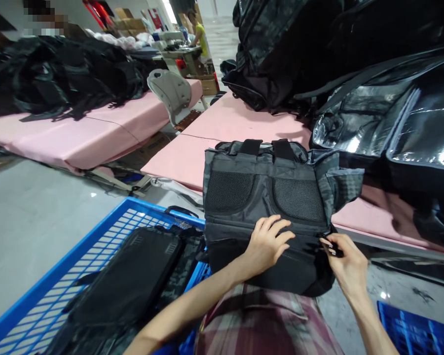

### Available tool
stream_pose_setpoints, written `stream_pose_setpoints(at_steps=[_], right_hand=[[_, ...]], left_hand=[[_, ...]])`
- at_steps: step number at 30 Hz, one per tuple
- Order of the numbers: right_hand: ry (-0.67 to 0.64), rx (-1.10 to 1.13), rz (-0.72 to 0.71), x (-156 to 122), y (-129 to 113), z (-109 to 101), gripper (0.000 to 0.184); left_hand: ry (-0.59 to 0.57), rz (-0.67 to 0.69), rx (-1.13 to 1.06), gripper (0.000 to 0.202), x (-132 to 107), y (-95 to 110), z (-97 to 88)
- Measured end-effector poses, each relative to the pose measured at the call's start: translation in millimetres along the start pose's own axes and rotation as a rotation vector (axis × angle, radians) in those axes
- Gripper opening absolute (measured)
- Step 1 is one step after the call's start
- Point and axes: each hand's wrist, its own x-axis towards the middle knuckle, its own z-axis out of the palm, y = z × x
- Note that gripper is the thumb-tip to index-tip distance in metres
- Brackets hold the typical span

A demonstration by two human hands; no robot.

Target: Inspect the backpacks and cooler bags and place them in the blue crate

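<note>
A black backpack [270, 197] with two mesh pockets rests partly on my lap and partly on the edge of the pink table [181, 158]. My left hand [266, 244] lies on the bag's lower front panel with its fingers spread flat. At the bag's lower right corner, my right hand [346, 264] pinches a small dark piece that looks like a zipper pull [327, 244].
A blue plastic crate [74, 266] with black bags stands at my lower left; another blue crate [414, 330] at lower right. Piles of black bags [355, 64] cover the table's far right. Another pink table [77, 133] with bags stands left. A person works far back.
</note>
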Motion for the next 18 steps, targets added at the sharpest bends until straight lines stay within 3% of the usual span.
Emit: stream_pose_setpoints(at_steps=[3, 6, 10, 14, 18], right_hand=[[0.026, 0.048, 0.02, 11, 16, -7, 0.015], [0.075, 0.061, 0.186, 23, 40, -10, 0.018], [0.096, 0.14, 0.338, 25, 62, 3, 0.029], [0.111, 0.228, 0.416, 15, 69, 7, 0.039], [0.139, 0.178, 0.465, -2, 62, -12, 0.051]], left_hand=[[0.018, 0.092, 0.102, 0.023, 1, -7, 9.9], [0.028, 0.12, 0.126, 0.023, 0, -9, 11.4], [0.076, 0.09, 0.051, 0.017, 2, -6, 8.2], [0.144, 0.118, -0.032, 0.01, 25, 5, 6.5], [0.036, 0.171, 0.021, 0.017, 60, 23, 10.9]])
